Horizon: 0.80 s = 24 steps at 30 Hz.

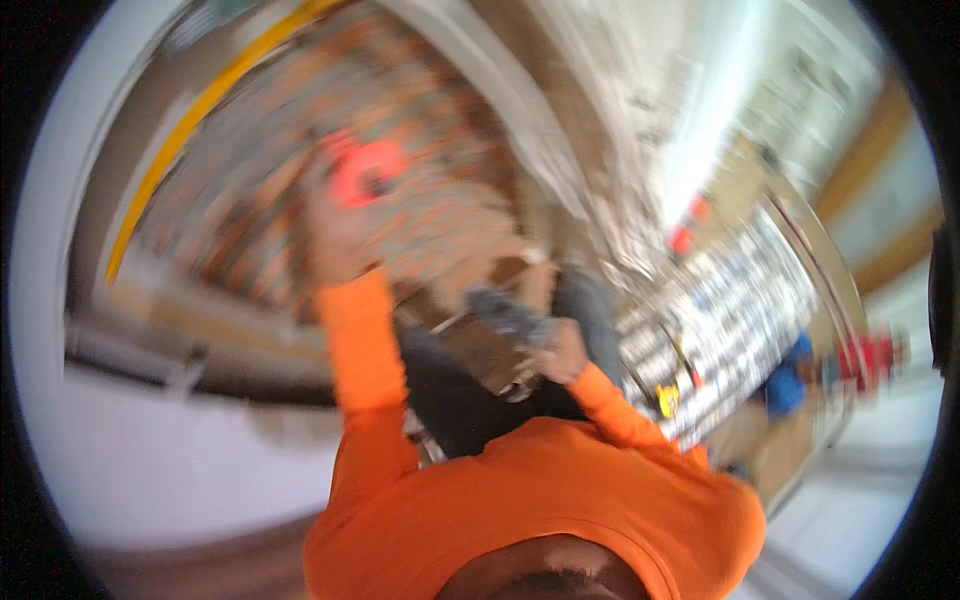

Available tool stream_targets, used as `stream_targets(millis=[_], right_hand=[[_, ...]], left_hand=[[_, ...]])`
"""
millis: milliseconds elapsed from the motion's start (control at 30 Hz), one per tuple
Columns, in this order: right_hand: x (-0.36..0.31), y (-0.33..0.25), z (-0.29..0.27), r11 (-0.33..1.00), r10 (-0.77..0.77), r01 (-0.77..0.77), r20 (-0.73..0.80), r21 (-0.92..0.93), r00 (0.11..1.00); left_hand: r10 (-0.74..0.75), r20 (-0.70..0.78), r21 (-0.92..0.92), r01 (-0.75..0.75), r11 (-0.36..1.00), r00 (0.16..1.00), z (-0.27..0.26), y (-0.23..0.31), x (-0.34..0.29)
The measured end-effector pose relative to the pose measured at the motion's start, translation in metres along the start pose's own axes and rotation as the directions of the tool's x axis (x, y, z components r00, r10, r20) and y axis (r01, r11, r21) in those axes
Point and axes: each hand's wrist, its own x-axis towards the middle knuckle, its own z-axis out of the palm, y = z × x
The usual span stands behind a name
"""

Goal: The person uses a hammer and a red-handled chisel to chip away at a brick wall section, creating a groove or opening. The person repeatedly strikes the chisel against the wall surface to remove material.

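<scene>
The picture is smeared by motion. My left hand [335, 228] reaches forward, closed on a bright red-pink object [368, 172] with a dark spot in it; blur hides its kind. Behind it is a surface of reddish brick [430, 130] with grey patches. Close to my body, my right hand [562, 352] grips a long dark grey object [508, 314], whose far end points forward and left. It may be a tool, but I cannot make out its kind. Both my arms are in orange sleeves.
A yellow strip [190, 130] curves along the brick's left edge. Whitish hanging sheeting [600, 130] fills the upper middle. To my right lie a silvery patterned panel [745, 300], a small yellow item [667, 400], a blue object [786, 384] and a red thing [872, 360].
</scene>
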Motion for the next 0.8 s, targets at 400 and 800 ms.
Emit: stream_targets(millis=[400,800], right_hand=[[0.004,0.005,0.009,0.997,0.074,-0.075,-0.025,-0.026,0.997],[-0.006,-0.004,-0.012,0.994,0.106,-0.103,-0.083,0.038,0.991]], left_hand=[[-0.243,-0.065,-0.065,0.239,0.969,0.968,-0.079,-0.140,0.018],[-0.392,-0.072,-0.381,0.338,0.861,0.917,-0.078,-0.101,0.035]])
